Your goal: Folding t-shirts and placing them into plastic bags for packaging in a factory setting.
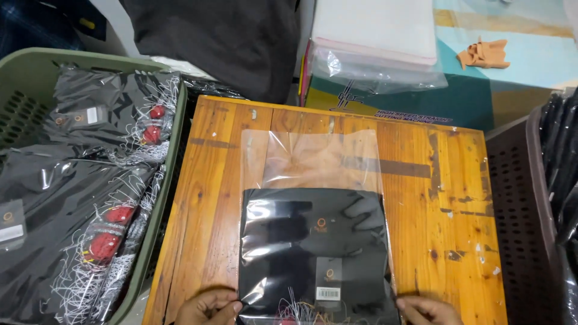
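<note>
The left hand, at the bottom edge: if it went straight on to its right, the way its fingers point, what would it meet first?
The left hand already touches the clear plastic bag; going on, it would likely press against the black folded garment inside.

Worn orange-stained wooden table [439, 198], dark scuffs and white flecks on top. Green plastic crate [162, 198] to its left, dark brown perforated crate [518, 210] to its right. Behind: teal patterned surface [512, 54], white wall strip [114, 24]. Even indoor light.

garment [313, 247]: black, folded flat, tagged, lower centre of frame
clear plastic bag [310, 159]: holds garment, empty top half towards upper centre
</note>
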